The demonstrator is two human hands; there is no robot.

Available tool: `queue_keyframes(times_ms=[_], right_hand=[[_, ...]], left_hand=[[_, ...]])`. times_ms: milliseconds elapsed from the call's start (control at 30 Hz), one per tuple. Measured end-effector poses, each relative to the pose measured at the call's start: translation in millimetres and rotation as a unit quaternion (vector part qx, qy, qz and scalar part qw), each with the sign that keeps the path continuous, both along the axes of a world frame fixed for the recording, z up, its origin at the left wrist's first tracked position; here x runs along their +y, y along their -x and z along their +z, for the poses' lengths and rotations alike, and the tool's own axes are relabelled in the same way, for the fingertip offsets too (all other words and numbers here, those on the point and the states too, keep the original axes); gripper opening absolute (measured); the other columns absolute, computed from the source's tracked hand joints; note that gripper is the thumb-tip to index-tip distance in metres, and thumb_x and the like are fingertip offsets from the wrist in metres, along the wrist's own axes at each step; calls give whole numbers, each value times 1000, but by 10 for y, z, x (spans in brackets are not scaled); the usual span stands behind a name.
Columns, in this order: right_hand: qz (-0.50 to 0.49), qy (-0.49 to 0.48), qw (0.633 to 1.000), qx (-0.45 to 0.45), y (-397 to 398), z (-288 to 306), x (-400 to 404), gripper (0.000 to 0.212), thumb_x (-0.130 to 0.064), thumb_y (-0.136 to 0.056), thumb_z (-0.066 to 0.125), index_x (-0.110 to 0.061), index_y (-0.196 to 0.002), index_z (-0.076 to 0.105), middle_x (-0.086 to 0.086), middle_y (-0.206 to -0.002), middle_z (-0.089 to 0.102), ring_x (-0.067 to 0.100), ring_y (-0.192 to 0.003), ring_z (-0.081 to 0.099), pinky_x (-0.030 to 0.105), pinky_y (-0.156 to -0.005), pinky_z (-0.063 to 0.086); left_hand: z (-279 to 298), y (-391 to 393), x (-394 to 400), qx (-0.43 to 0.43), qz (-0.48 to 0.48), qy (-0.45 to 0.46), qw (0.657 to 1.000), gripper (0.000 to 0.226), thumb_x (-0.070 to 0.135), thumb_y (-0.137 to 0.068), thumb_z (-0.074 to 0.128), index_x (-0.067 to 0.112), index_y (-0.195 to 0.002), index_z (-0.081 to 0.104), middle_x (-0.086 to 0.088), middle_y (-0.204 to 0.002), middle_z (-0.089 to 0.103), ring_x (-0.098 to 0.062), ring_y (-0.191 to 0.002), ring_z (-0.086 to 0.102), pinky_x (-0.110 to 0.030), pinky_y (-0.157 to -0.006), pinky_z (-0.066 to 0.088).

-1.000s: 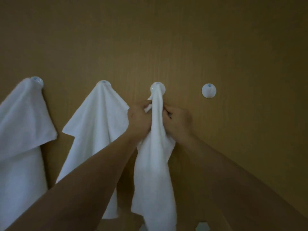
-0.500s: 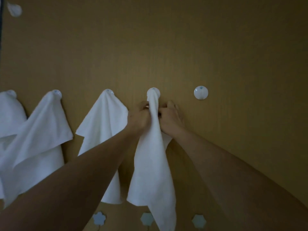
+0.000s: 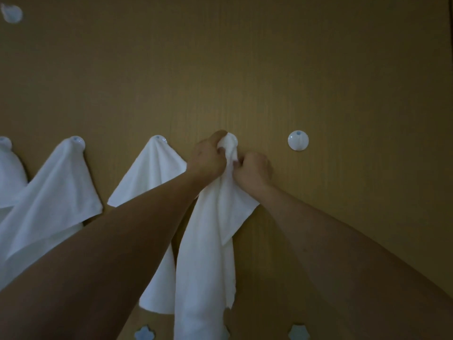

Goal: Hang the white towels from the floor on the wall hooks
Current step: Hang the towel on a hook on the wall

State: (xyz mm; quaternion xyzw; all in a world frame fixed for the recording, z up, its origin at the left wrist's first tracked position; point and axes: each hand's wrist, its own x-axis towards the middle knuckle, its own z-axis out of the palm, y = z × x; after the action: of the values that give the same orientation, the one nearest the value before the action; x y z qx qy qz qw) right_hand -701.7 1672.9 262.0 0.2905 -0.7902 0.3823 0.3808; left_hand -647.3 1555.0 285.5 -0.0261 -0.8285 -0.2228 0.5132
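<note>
Hands work at a row of white hooks on a brown wood-grain wall (image 3: 245, 69), where we are fixing a white towel (image 3: 208, 253) in place. Our left hand (image 3: 208, 158) has climbed since half a second ago: it now sits right at the hook, thumb over the top, fingers curled and pinching the bunched peak of cloth that covers the hook completely. Earlier that hook's white cap still showed above the fabric. Our right hand (image 3: 252, 169) stays just below and to the right, fingers curled tight on the gathered neck of the same towel, knuckles close to the wall. The towel hangs straight down between our 2 forearms, 1 corner fanned out under the right wrist, its lower end running out of view at the bottom.

To the right, 1 bare hook (image 3: 298, 140) stands apart from our hands, as before. To the left, the second towel (image 3: 152, 182) drapes from its own hook (image 3: 160, 139), partly behind our left forearm. Farther left a third towel (image 3: 49, 192) hangs from another hook (image 3: 78, 141), and a fourth (image 3: 9, 173) shows at the frame's edge. A pale blurred shape (image 3: 11, 13) sits in the top left corner. Small flower-shaped pieces (image 3: 144, 333) dot the wall near the bottom.
</note>
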Motion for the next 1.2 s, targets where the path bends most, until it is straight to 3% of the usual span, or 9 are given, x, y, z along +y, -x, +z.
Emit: queue_keyframes(times_ms=[200,367,533,700,767,933,1000,1067,1200], right_hand=[[-20,55,997,52,54,217,105,10,-14,-91,51,-11,-90,60,4,-80,63,21,-71,58,34,-59,46],[-38,4,991,132,68,281,95,38,-7,-94,45,-23,-119,68,4,-100,71,23,-90,64,33,-76,50],[-29,44,984,172,119,328,113,27,-9,-94,49,-19,-109,70,3,-92,70,21,-84,63,32,-72,50],[-54,-32,987,148,213,335,86,39,-15,-99,44,-27,-131,62,5,-107,66,22,-96,59,26,-76,40],[-44,-41,989,138,222,282,92,39,-16,-99,44,-27,-134,59,6,-110,66,22,-99,59,28,-80,43],[34,7,996,86,115,181,84,43,-13,-95,47,-19,-136,58,0,-131,64,18,-113,61,30,-93,49],[52,20,997,55,89,136,51,38,-14,-95,46,-19,-129,64,-2,-119,69,17,-105,63,30,-85,50],[53,18,998,36,54,91,23,28,-15,-95,45,-21,-105,71,-3,-88,68,17,-81,61,31,-67,45],[54,21,998,10,7,48,10,27,-24,-95,43,-22,-90,69,-5,-79,67,16,-72,61,30,-57,43]], left_hand=[[77,109,-159,46,40,35,998,39,14,-97,41,21,-130,60,-9,-125,64,-25,-117,58,-36,-101,45],[136,183,-154,92,92,101,986,43,14,-95,44,26,-133,59,-6,-114,65,-24,-104,60,-27,-83,41],[176,164,-123,149,107,124,975,41,10,-92,48,25,-128,63,-7,-109,66,-24,-95,61,-27,-79,42],[185,187,-107,125,118,132,976,37,16,-91,47,18,-124,65,-6,-112,65,-23,-95,61,-26,-77,39],[185,169,-102,97,105,120,982,40,18,-86,48,18,-123,63,-6,-112,64,-22,-95,60,-27,-75,38],[274,83,-57,-16,-4,5,1000,39,28,-75,46,19,-107,65,2,-101,65,-18,-91,59,-31,-74,46],[298,75,-47,-46,-24,-27,998,25,30,-78,46,14,-90,62,1,-86,61,-16,-78,57,-30,-62,43],[312,70,-26,-52,-26,-41,997,24,28,-82,48,9,-86,62,-2,-81,60,-17,-73,56,-29,-57,41],[212,22,40,-55,-40,-101,993,23,27,-80,50,7,-81,61,-3,-77,60,-17,-70,57,-28,-56,42]])
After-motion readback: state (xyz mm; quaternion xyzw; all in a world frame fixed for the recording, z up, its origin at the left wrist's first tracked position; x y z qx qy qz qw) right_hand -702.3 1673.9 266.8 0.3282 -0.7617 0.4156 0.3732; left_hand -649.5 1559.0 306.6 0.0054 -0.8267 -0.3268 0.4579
